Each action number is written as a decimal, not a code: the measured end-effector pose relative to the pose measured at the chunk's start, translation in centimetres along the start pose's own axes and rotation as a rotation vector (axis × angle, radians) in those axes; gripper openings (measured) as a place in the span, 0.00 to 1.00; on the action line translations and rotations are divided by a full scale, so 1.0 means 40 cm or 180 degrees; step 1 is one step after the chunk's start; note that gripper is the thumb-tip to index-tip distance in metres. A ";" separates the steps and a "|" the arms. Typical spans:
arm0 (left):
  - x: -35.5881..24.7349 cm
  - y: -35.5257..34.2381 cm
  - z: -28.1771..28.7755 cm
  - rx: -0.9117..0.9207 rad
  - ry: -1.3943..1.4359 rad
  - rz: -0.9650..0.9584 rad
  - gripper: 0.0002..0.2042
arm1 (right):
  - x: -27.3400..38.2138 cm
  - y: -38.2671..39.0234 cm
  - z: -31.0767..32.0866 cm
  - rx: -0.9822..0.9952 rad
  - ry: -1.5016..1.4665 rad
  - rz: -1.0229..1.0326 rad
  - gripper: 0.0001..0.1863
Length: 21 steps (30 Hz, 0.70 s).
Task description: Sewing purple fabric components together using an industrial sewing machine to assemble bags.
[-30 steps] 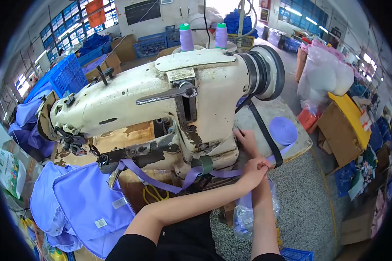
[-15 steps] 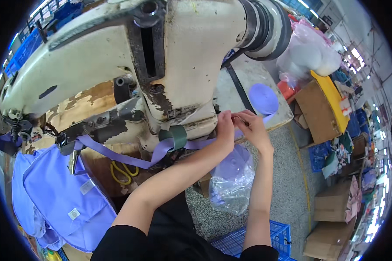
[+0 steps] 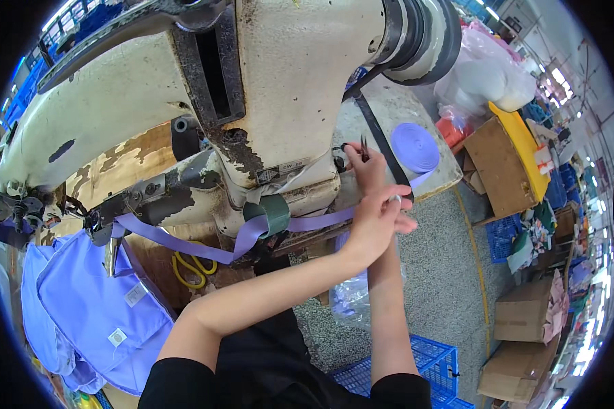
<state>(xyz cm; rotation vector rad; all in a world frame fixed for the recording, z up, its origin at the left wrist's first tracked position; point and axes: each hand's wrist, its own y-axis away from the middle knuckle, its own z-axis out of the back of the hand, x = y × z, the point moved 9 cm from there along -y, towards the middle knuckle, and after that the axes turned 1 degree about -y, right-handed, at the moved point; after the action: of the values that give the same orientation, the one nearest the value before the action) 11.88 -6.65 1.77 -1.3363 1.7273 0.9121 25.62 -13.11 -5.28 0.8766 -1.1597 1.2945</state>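
My left hand [image 3: 373, 225] is over the right end of the machine, its fingers stretched out and apart, crossing in front of my right wrist. A lilac webbing strap [image 3: 320, 221] runs behind it; whether it touches the strap is hidden. Just beyond, my right hand [image 3: 370, 170] is closed on a small dark pointed tool [image 3: 364, 148], its exact kind too small to tell. Leftward the strap passes through a green loop [image 3: 274, 215] to the arm of a worn cream sewing machine [image 3: 293, 88]. A lilac fabric bag [image 3: 95, 300] hangs below that arm.
A lilac strap roll [image 3: 416, 148] lies on the machine table [image 3: 443, 174], right of my hands. Yellow-handled scissors [image 3: 189, 266] lie below the machine arm. A clear plastic bag [image 3: 351, 300] is under my forearms; a blue crate [image 3: 436, 368] and cardboard boxes [image 3: 522, 310] stand lower right.
My hands have come apart from each other. The right one has moved away from me with the dark tool; the left has moved nearer and spread its fingers. The view has shifted slightly.
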 end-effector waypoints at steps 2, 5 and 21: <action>0.012 0.029 -0.002 0.0175 0.0394 0.0346 0.12 | 0.023 0.008 -0.030 0.0124 0.0049 0.0292 0.14; 0.008 0.053 0.028 0.0212 0.0221 0.0328 0.11 | 0.071 0.024 -0.048 0.0356 0.0353 0.0803 0.16; 0.040 0.086 0.069 0.0317 -0.0731 0.0284 0.10 | 0.147 0.012 -0.026 0.0364 0.1116 0.1705 0.07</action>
<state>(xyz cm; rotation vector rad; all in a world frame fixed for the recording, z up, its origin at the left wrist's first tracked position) 8.61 -4.25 -0.60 -1.0540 1.6414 0.9759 24.77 -10.56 0.08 0.3956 -1.0790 1.8792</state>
